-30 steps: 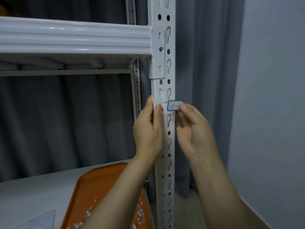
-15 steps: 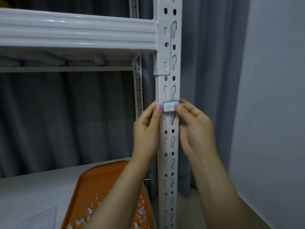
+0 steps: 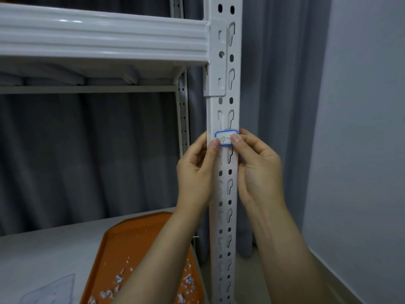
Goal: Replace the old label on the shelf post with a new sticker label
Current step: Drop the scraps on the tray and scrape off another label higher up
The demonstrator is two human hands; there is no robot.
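Hands first, from the head view: our left hand and right hand each pinch one end of the sticker label, thumbs pressing it flat against the shelf post. Uneven thumb pressure could seat it crooked or crease it over the slots.

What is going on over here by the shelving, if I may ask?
A person is putting a blue-bordered sticker label on the white slotted shelf post, just below the beam bracket. The left hand presses its thumb on the label's left end and the right hand on its right end, fingers curled at the post's edges. The label lies across the post's front. On the shelf below, an orange tray holds torn paper scraps.
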